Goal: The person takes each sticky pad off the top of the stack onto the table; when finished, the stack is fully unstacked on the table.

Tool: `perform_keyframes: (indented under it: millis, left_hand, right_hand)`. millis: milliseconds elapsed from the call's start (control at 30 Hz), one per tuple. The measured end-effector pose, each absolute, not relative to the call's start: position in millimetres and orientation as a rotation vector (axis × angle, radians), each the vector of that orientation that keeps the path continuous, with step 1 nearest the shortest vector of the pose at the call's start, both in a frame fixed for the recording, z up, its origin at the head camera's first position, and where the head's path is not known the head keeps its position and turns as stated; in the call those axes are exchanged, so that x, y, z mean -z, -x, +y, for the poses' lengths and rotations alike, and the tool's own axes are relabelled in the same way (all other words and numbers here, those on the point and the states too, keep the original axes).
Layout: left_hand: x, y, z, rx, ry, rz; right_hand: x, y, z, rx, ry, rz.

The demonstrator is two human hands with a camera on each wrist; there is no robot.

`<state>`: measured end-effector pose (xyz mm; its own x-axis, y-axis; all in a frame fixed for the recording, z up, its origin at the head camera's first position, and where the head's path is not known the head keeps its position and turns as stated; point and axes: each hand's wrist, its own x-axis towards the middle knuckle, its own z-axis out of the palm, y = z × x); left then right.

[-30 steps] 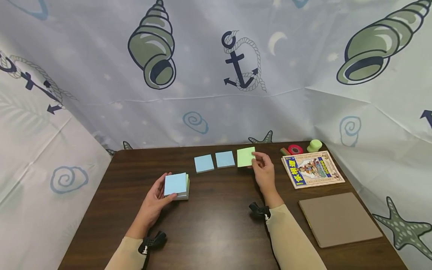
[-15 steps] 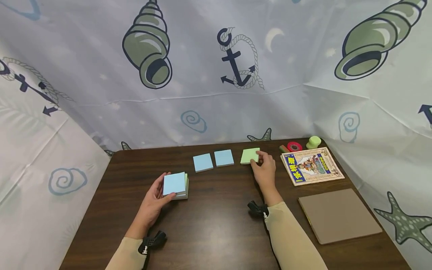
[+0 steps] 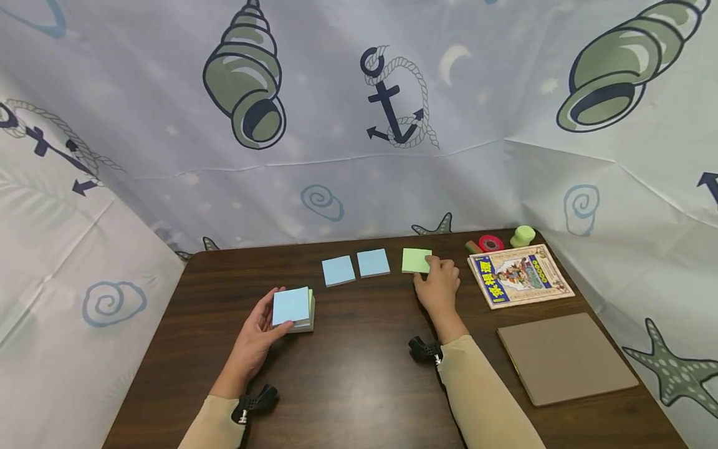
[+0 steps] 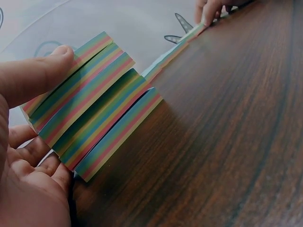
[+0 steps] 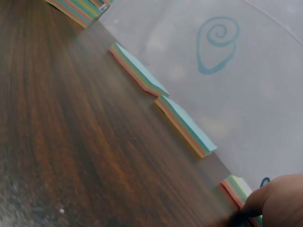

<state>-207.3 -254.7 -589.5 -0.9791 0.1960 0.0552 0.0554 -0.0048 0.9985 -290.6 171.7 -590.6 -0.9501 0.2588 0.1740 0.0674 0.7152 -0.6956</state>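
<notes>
My left hand (image 3: pixel 255 340) grips a stack of sticky note pads (image 3: pixel 291 305), thumb across the near side and fingers behind. The top sheet is pale blue. Striped edges of several pads (image 4: pixel 104 99) face the left wrist view, slightly offset from one another. At the back of the table, my right hand (image 3: pixel 439 287) pinches a green-topped sticky note pad (image 3: pixel 416 260) by its right and near edges. In line to its left lie two blue-topped pads, a nearer-to-hand pad (image 3: pixel 373 262) and a far-left pad (image 3: pixel 338 270). The right palm is turned away from the head view.
On the right lie illustrated booklets (image 3: pixel 518 275) and a flat brown board (image 3: pixel 566 358). Behind the booklets stand a red ring-shaped object (image 3: pixel 490 243) and a light green cylinder (image 3: pixel 523 236). A printed curtain (image 3: pixel 336 125) borders the dark wooden table (image 3: pixel 348 386).
The green-topped pad, tilted up in my right hand a second ago, has come down flat and slightly right, into line with the blue ones. The left hand and its stack stay put.
</notes>
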Motion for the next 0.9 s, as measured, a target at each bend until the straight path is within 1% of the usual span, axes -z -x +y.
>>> perform_keyframes:
  millis: [433,633,767,900]
  left_hand:
    - [589,207,-255,-2.18,-0.278,2.127]
    - [591,205,-254,-2.179,-0.266,2.125]
    - [591,206,-254,-2.185,-0.272,2.132]
    - [590,206,-254,-2.17,-0.276,2.141]
  right_hand:
    - [591,295,172,-1.122,0.23,-2.573]
    - [594,290,169,-1.411,0.244,-2.333]
    - [589,285,161,-1.641,0.196,-2.15]
    - [575,276,139,-1.897,0.088,-2.094]
